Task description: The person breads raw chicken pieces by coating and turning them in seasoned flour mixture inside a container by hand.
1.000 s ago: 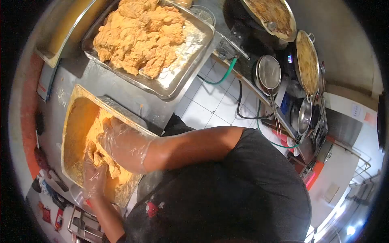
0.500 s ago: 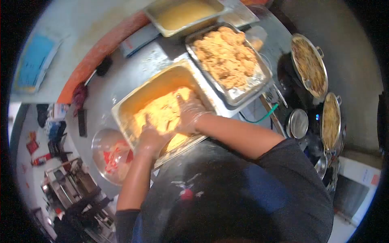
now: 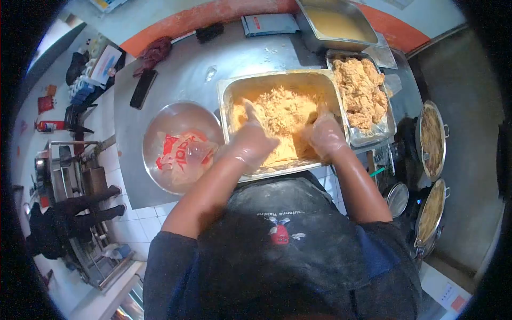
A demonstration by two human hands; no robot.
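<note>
A deep metal pan [image 3: 228, 106] stands on the steel table with orange-yellow flour mix [image 3: 285, 109] heaped in its middle. My left hand [image 3: 255, 140], in a clear plastic glove, is at the pan's left side, fingers apart, touching the mix. At the right side, my gloved right hand [image 3: 326, 134] has its fingers partly in the mix and blurred by motion. Whether coated pieces lie under the mix I cannot make out. Just right of the pan, a metal tray [image 3: 380, 133] holds a pile of coated pieces [image 3: 361, 93].
A steel bowl [image 3: 154, 128] with plastic bags sits left of the pan. Behind are a phone [image 3: 143, 89], a cloth [image 3: 154, 53] and a pan of yellow liquid [image 3: 341, 25]. Two oil-filled pans [image 3: 431, 140] [image 3: 430, 212] stand at right. A person [image 3: 58, 226] is at far left.
The view has turned, bringing the bowl and table's left side into sight. My hands have moved apart to opposite sides of the pan, and the mix is now heaped between them.
</note>
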